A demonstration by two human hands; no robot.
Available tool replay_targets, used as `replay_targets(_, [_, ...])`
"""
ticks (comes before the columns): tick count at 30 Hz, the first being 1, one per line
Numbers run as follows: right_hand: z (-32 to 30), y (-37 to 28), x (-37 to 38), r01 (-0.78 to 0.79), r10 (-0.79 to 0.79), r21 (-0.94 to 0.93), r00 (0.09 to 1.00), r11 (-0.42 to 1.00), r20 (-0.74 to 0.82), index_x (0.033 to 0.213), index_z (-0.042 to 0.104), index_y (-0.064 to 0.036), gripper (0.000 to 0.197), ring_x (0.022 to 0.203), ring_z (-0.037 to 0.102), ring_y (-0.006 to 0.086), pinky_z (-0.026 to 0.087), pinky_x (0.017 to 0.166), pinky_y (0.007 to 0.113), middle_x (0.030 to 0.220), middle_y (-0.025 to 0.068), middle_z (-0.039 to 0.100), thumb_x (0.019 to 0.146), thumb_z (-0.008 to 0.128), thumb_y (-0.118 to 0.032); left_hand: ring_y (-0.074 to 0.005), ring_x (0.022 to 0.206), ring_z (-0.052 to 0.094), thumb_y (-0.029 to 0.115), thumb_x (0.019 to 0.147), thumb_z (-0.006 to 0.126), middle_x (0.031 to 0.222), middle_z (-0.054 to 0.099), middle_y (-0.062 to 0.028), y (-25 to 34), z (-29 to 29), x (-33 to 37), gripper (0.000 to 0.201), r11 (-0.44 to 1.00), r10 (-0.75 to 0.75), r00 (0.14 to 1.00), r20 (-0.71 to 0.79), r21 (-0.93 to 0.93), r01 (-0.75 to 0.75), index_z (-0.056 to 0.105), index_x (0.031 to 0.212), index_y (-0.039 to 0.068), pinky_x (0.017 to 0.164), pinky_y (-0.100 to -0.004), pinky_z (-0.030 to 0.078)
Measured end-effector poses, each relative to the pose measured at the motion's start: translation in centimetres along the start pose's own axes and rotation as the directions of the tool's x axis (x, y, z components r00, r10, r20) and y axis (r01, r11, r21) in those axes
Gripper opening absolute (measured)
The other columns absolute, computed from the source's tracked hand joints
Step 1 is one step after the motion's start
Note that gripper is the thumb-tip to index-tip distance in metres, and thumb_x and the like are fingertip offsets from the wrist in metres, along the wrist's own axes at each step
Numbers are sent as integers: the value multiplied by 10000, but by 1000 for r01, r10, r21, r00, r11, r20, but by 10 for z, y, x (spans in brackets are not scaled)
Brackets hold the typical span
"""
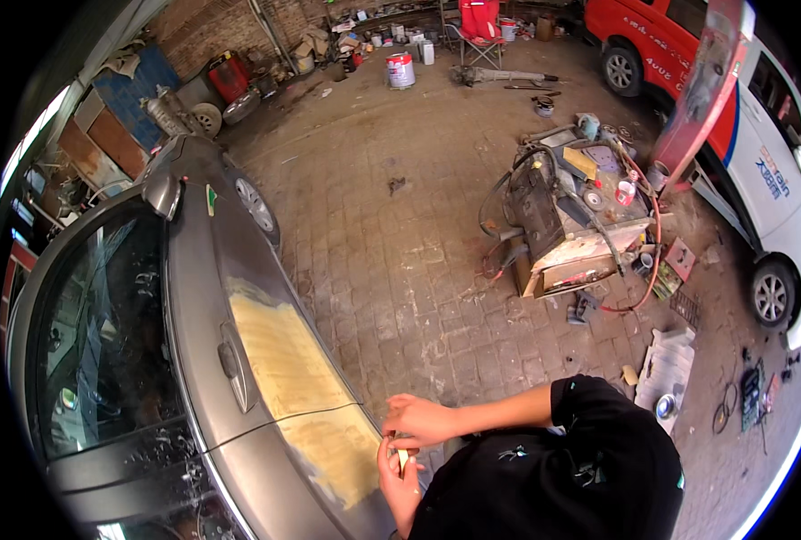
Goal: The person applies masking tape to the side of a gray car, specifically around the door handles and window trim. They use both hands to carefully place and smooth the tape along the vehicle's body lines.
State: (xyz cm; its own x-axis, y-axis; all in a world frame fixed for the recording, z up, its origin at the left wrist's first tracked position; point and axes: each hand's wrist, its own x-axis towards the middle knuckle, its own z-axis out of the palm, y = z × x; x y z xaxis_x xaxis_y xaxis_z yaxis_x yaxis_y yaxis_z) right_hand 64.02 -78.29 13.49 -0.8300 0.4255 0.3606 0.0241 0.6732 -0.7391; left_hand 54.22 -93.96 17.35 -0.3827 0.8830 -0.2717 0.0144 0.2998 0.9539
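My left hand [400, 484] is beside the car's rear door, fingers curled around a small pale yellow piece [404, 459] that is too small to name. My right hand [418, 421] is just above it, fingers bent and close to the same piece; whether it grips anything is hidden. Both hands are next to a grey-brown car [201, 360]. Dull yellow filler [292, 360] covers a wide patch of its front door, and another filler patch [337, 454] continues across the door seam onto the rear door. The door handle [232, 369] stands beside the front patch.
A cluttered work cart [580, 225] with a red hose [657, 216] stands on the brick floor at right. Beyond are a red post [702, 99] and a white and red vehicle [769, 135]. A paint can [400, 70] and a folding chair [479, 31] stand at the back.
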Motion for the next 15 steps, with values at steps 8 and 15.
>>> replay_targets(8, [-51, 58, 5, -381, 348, -116, 908, 917, -233, 961, 664, -68, 218, 914, 615, 316, 463, 888, 408, 877, 99, 672, 895, 668, -276, -132, 760, 650, -66, 939, 553, 1042, 671, -146, 11, 13, 145, 565, 999, -43, 886, 463, 6, 46, 350, 1463, -19, 717, -270, 541])
replay_targets(15, [-126, 160, 16, -648, 549, 41, 607, 760, -575, 939, 667, -103, 205, 870, 614, 286, 447, 801, 413, 868, 56, 660, 886, 709, -296, -161, 747, 674, -40, 958, 529, 1049, 670, -154, 52, 72, 297, 531, 989, -82, 805, 588, 150, -8, 366, 1461, 3, 700, -273, 551])
